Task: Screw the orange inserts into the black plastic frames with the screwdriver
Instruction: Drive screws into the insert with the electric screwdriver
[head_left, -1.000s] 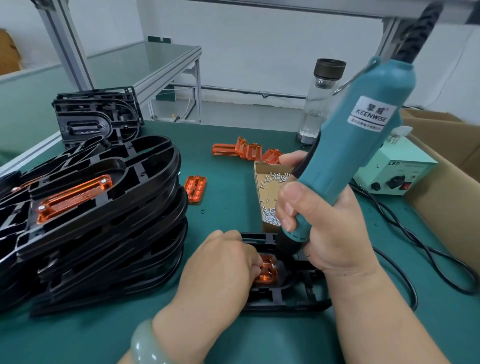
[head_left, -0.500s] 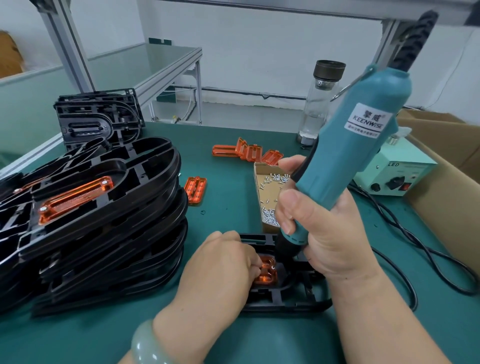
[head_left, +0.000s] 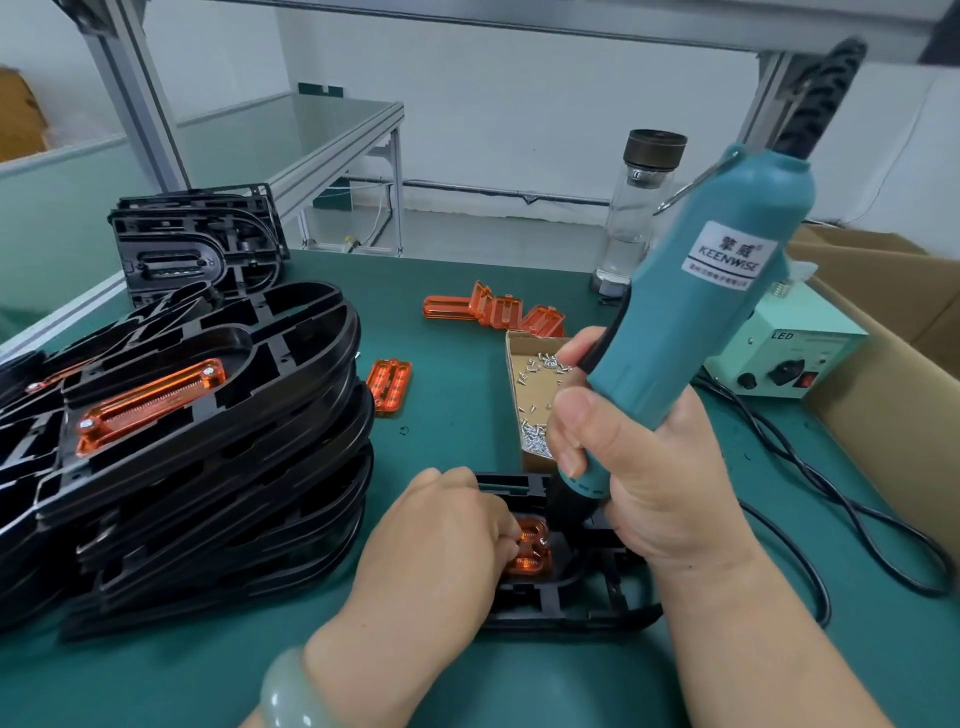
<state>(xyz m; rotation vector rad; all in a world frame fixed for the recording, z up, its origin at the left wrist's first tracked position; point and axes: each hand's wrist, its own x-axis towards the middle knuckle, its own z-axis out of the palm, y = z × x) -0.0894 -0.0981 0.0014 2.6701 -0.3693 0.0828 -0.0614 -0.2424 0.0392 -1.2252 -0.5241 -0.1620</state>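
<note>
One change from a second ago: the screwdriver (head_left: 701, 312) top has tipped slightly left and lower; both hands keep their places. The stack (head_left: 208, 415) fills the left, its edge near the left hand (head_left: 431, 561). That hand's curled fingers pin the insert (head_left: 530, 551) in the frame (head_left: 571, 603) at bench front. The right hand (head_left: 639, 478) grips the screwdriver, nose down at the insert's right edge. Bare mat (head_left: 457, 415) lies between stack and screw box (head_left: 524, 374). The cable (head_left: 831, 486) trails right.
</note>
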